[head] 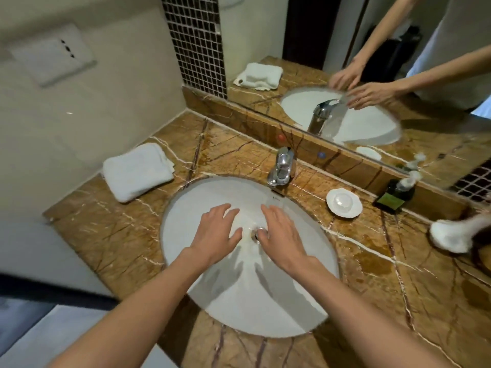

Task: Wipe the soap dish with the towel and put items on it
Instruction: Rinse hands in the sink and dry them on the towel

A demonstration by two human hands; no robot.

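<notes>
1. Both hands, left hand [216, 233] and right hand [283, 235], hover over the sink [186, 208], fingers spread, holding nothing.
2. Folded towel [136, 171] lies mid-left; soap dish [344, 202] right of centre, nearer the right hand.

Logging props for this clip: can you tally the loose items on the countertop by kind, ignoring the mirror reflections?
Folded white towel: 1, left of the basin
White soap dish: 1, right of the tap
Dark green pump bottle: 1, against the back ledge
White fluffy item: 1, at the right edge, too blurred to identify
Total: 4
</notes>
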